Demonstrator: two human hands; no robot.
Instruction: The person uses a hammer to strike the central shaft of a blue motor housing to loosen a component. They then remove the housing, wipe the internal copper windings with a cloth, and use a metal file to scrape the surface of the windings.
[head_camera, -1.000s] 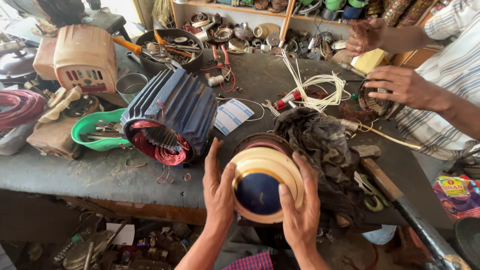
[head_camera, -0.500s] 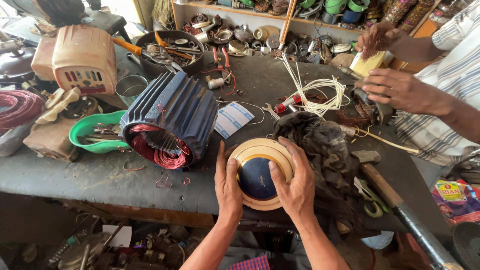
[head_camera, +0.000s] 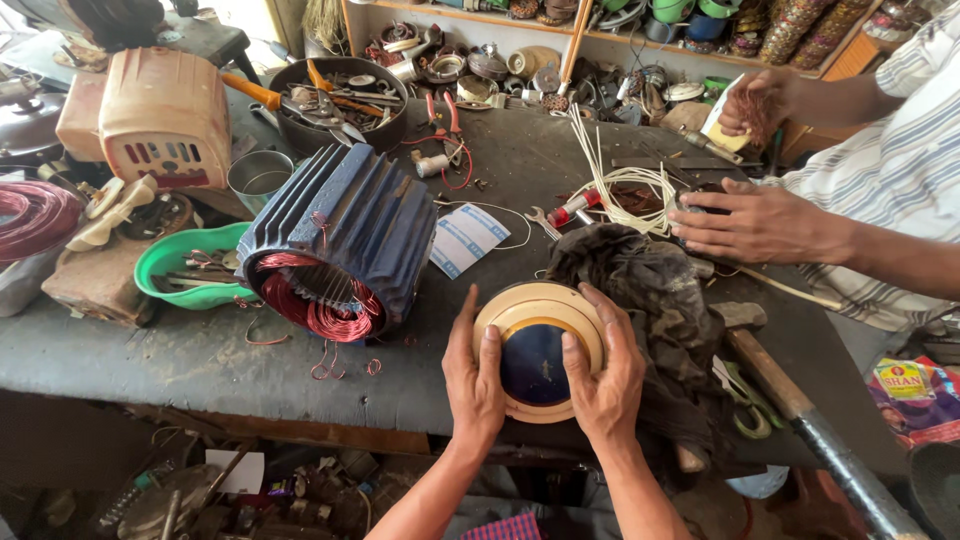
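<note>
The dark, worn workshop surface (head_camera: 180, 350) was crowded with tools and motor parts, with cluttered shelves behind it. At its near edge, a round cream-coloured cover with a dark blue centre (head_camera: 538, 350) was held between both hands. The left hand (head_camera: 474, 368) gripped its left rim, fingers extended upward along the edge. The right hand (head_camera: 603, 372) gripped its right rim, fingers curled over the top. Just right of the cover lay a crumpled dark rag (head_camera: 650, 290), touching the right hand. To the left stood a ribbed blue motor housing with red copper windings (head_camera: 335, 245), near a green plastic bowl (head_camera: 185, 270) holding small tools. A wooden-handled hammer (head_camera: 790, 400) lay to the right. Farther back, another person's hands (head_camera: 750, 222) rested on the surface beside a bundle of white cords (head_camera: 625, 185).
</note>
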